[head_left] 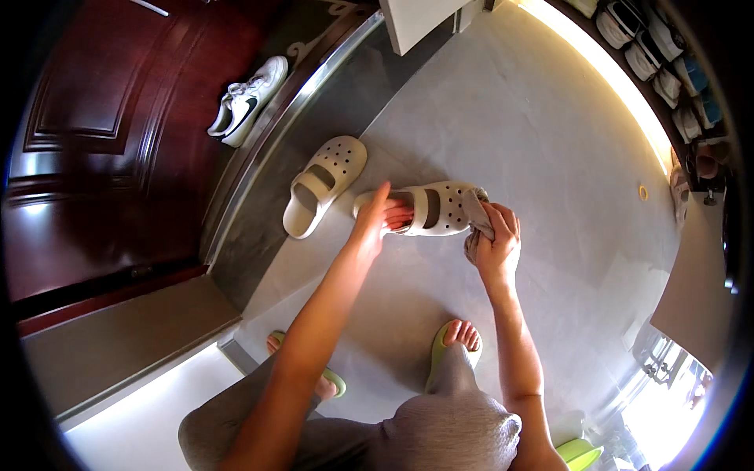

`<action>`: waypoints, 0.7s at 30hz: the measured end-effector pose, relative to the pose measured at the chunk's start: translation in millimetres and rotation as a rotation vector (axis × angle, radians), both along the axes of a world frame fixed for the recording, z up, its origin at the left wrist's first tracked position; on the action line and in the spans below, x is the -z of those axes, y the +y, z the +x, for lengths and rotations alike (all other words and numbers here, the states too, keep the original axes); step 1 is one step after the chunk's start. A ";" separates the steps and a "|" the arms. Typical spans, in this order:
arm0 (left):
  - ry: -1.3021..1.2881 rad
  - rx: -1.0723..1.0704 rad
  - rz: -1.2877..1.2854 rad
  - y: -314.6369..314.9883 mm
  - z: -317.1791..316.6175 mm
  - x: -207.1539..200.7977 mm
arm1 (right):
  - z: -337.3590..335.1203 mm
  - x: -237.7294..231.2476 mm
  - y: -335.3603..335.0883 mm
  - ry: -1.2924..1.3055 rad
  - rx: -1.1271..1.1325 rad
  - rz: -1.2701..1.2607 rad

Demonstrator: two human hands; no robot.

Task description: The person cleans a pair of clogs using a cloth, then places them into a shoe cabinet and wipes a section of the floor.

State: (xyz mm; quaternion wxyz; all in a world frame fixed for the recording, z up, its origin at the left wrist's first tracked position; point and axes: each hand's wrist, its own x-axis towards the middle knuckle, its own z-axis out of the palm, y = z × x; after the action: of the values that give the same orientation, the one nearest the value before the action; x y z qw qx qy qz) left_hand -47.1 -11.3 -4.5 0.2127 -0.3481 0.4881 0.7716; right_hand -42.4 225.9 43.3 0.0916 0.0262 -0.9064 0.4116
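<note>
A beige clog [449, 206] with holes in its toe lies sideways before me, toe to the right. My left hand [383, 217] has its fingers inside the foot opening and its thumb up, gripping the clog near the heel end. In my right hand [498, 239] is a bunched grey cloth [476, 218], pressed to the toe. The matching beige clog [324, 185] rests on the floor to the left, apart from both hands. Whether the held clog touches the floor is hard to tell.
A white sneaker [250, 100] stands by the dark red door [110, 157] beyond a metal-edged sill. Several shoes fill a rack [656, 55] at the far right. A yellow ring [644, 193] lies on the grey floor. My feet wear green slippers [434, 357].
</note>
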 end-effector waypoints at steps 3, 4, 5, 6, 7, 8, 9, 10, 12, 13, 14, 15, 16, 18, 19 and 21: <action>-0.231 -0.174 0.074 15.9 -29.5 19.9 | 8.0 6.1 -11.6 -0.010 -0.005 -0.033; -0.232 -0.185 0.084 18.3 -30.9 22.8 | 12.5 6.8 -15.2 -0.013 0.007 -0.065; -0.226 -0.188 0.077 17.3 -29.6 23.4 | 15.2 6.9 -16.1 -0.009 0.004 -0.073; -0.165 -0.208 0.103 23.7 -26.8 22.5 | 17.2 8.4 -9.2 0.000 0.012 -0.057; -0.100 -0.226 0.126 29.1 -22.5 18.9 | 17.2 10.4 -2.6 0.011 0.022 -0.043; 0.139 -0.121 0.205 37.6 -6.9 -6.4 | 16.8 4.9 13.8 0.035 0.099 -0.050; 0.154 -0.098 0.207 34.3 -4.5 -15.7 | 16.2 7.7 16.5 0.035 0.084 -0.041; 0.269 -0.094 0.077 35.7 7.5 -25.0 | 16.2 1.5 20.6 0.052 0.121 -0.059; 0.377 -0.098 -0.077 34.3 26.4 -43.9 | 9.3 -4.8 20.7 0.070 0.158 -0.095; 0.366 -0.096 -0.087 33.1 31.6 -46.2 | 8.0 -3.8 16.5 0.099 0.138 -0.074; 0.419 -0.059 -0.187 28.5 45.6 -30.9 | 8.6 -2.2 13.9 0.128 0.118 -0.053; 0.419 -0.051 -0.186 32.6 49.2 -32.1 | 9.0 -0.1 15.6 0.132 0.116 -0.051; 0.437 -0.069 -0.230 36.6 51.4 -33.4 | 7.2 2.4 12.5 0.143 0.091 -0.045; 0.470 -0.068 -0.286 36.6 59.0 -26.9 | 0.7 0.0 -3.6 0.146 0.034 -0.056; 0.467 -0.061 -0.282 36.5 63.4 -22.9 | -2.2 2.2 -10.8 0.164 0.029 -0.024; 0.341 0.047 -0.166 38.3 68.7 -14.2 | -4.4 19.3 -18.5 0.141 -0.016 0.088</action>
State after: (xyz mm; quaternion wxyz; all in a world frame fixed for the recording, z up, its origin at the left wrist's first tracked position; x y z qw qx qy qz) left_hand 21.6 27.0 9.6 0.1154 -0.2172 0.5870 0.7713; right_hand -46.8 207.4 24.0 0.1505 0.0664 -0.9146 0.3694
